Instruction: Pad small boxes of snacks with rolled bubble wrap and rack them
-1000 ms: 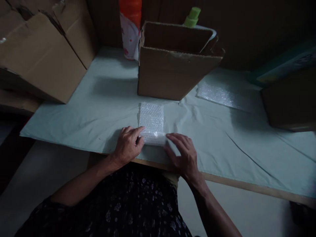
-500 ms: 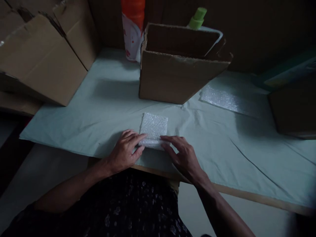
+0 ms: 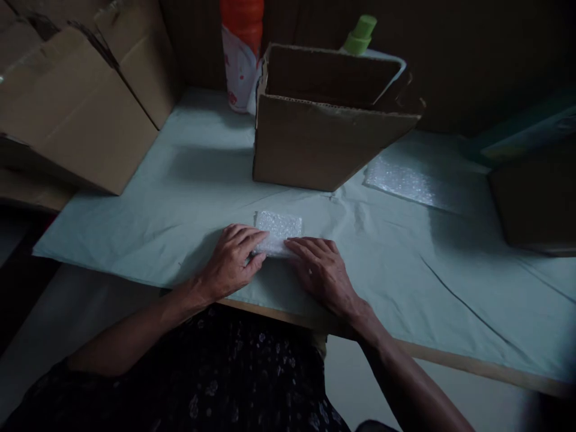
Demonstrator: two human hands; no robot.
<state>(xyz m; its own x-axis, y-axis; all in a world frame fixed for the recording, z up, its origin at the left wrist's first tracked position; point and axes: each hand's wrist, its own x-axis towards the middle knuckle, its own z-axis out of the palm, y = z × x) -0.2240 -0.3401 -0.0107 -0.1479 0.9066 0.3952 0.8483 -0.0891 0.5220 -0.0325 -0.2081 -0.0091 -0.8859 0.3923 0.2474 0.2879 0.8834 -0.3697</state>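
A small piece of bubble wrap (image 3: 279, 225) lies on the pale green cloth near the front edge of the table, its near part folded over. At its left end, my left hand (image 3: 236, 257) grips it between fingers and thumb. My right hand (image 3: 318, 264) holds the right end, fingers laid over the fold and the thumb mostly hidden beneath them. Whether anything is wrapped inside the fold, I cannot tell.
An open cardboard box (image 3: 324, 144) stands just beyond the bubble wrap. Another bubble wrap piece (image 3: 400, 180) lies to its right. Behind are an orange-topped bottle (image 3: 242, 54) and a green cap (image 3: 360, 35). Large cartons (image 3: 85, 114) stand left, a dark box (image 3: 535, 204) right.
The bubble wrap has been folded further away from me and its flat part is shorter. Both hands have moved slightly forward with it, and the right fingers now reach further over the fold.
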